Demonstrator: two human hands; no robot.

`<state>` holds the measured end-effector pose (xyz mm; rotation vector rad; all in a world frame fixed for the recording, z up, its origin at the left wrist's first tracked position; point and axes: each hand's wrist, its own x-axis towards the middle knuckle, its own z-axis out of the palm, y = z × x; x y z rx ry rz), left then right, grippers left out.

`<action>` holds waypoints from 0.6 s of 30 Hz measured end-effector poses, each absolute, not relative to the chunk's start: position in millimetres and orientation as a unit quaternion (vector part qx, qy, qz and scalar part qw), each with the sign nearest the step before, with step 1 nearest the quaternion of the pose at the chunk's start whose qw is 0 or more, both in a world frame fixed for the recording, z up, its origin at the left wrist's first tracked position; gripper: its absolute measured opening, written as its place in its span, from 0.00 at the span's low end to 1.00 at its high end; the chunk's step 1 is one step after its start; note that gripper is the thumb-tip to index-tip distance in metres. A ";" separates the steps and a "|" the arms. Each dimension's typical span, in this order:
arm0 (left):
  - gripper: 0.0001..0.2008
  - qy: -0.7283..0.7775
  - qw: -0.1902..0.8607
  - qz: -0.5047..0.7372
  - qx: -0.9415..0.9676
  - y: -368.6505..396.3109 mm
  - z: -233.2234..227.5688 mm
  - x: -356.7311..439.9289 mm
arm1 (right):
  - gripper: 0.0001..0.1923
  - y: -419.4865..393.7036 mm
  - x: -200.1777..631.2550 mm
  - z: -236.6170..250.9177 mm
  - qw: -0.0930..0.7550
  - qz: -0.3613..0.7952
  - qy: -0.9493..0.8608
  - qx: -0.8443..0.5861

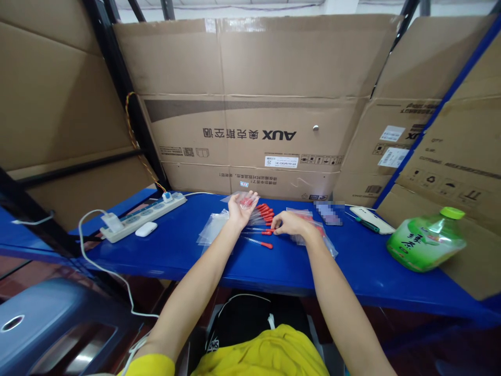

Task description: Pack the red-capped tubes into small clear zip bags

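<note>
My left hand (239,210) is turned palm up, holding a clear plastic bag (227,199) with something red showing at the fingers. To its right lies a row of droppers (265,213), thin clear tubes with red bulbs. At the near end of the row, my right hand (290,223) pinches the red bulb of one dropper (269,232). Another dropper (267,245) lies apart, closer to the table's front edge. Flat clear bags (211,228) are piled beneath and left of my left forearm. Filled bags with red inside (319,230) lie under and beyond my right wrist.
On the blue table (270,269), a power strip (146,214) and white case (146,229) sit left. A blurred-out phone-like object (329,213), green-handled tool (366,224) and green-labelled bottle (425,240) stand right. Cardboard (250,68) walls the back. A white cable (113,271) hangs left.
</note>
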<state>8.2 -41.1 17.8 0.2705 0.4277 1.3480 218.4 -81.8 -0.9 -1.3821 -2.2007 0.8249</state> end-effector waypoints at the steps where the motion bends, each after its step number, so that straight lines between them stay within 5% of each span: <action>1: 0.19 0.195 0.751 0.618 0.126 -41.2 18.3 8.3 | 0.08 -82.3 217.5 -0.5 0.214 0.286 -0.791 -0.497; 11: 0.10 0.171 0.660 0.727 0.076 -32.8 24.4 -6.0 | 0.07 -107.0 206.0 42.7 0.448 0.132 -0.751 -0.467; 18: 0.09 0.166 0.647 0.741 0.067 -29.9 22.7 -7.3 | 0.07 -108.9 195.4 41.5 0.470 0.124 -0.748 -0.451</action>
